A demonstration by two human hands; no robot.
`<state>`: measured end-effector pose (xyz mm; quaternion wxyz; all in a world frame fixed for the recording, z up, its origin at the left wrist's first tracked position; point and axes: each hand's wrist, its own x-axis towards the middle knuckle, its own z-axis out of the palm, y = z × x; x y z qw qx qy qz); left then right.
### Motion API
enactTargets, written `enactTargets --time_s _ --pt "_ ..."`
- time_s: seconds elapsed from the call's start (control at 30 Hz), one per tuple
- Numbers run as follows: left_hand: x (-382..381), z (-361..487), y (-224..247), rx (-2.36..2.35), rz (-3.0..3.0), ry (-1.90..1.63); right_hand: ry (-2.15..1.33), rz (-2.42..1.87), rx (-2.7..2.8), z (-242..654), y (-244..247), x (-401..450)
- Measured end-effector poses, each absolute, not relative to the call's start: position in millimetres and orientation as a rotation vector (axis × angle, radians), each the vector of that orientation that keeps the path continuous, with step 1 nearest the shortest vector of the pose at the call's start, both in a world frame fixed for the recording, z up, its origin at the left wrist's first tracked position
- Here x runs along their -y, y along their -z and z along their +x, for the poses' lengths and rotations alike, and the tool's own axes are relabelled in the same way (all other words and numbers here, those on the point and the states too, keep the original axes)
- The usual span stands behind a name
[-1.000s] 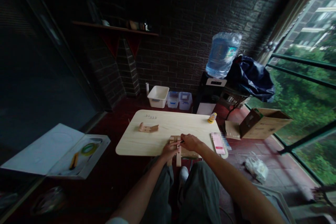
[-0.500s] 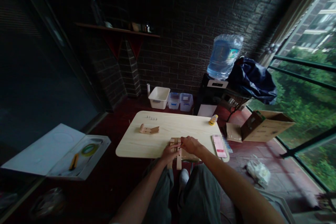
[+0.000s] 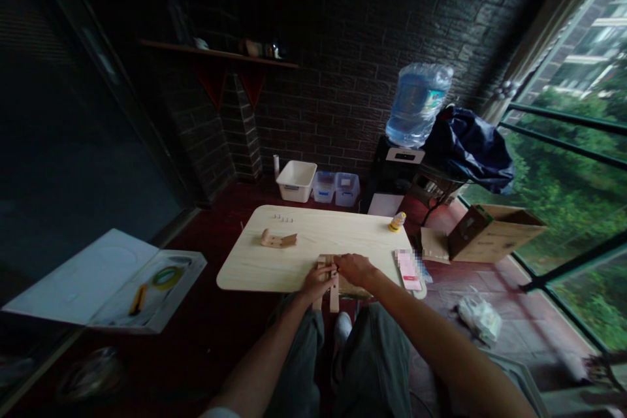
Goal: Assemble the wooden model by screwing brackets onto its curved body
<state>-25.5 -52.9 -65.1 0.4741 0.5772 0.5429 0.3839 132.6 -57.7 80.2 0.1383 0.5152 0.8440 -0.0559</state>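
Note:
A light wooden assembly (image 3: 334,300) with two parallel legs lies at the front edge of the pale table (image 3: 255,274), its legs sticking out toward my body. My left hand (image 3: 316,283) is wrapped round its left side. My right hand (image 3: 353,269) is closed at its upper right part, fingertips pressed together near my left fingers; whatever small thing they pinch is too small to make out. Another curved wooden piece (image 3: 278,241) rests on the table's left half, and several small screws (image 3: 283,218) are lined up behind it.
A yellow-capped bottle (image 3: 397,222) and a phone (image 3: 410,273) are on the table's right side. An open white box (image 3: 161,313) sits at the left. Plastic bins (image 3: 297,181), a water dispenser (image 3: 396,176) and a cardboard box (image 3: 490,238) stand beyond the table.
My fingers have shifted slightly on the wooden assembly, with both hands staying in about the same place. The camera view has moved a little.

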Motion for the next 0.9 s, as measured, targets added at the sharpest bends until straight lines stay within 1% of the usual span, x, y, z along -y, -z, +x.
enactTargets --time_s 0.3,0.53,0.77,0.9 --pt "47.9 -27.6 72.3 -1.325 1.442 -0.943 0.186 1.651 -2.379 132.3 -73.7 50.8" --pt "45.6 -26.6 86.0 -1.302 1.464 -0.969 0.106 1.381 -2.47 129.1 -83.3 49.6" --pt "36.1 -26.2 104.4 -1.3 1.548 -0.968 0.032 1.429 -2.485 130.5 -82.5 50.8" --pt "34.7 -27.8 109.1 -1.329 1.559 -0.965 0.066 1.522 -2.478 125.0 -79.6 52.0"
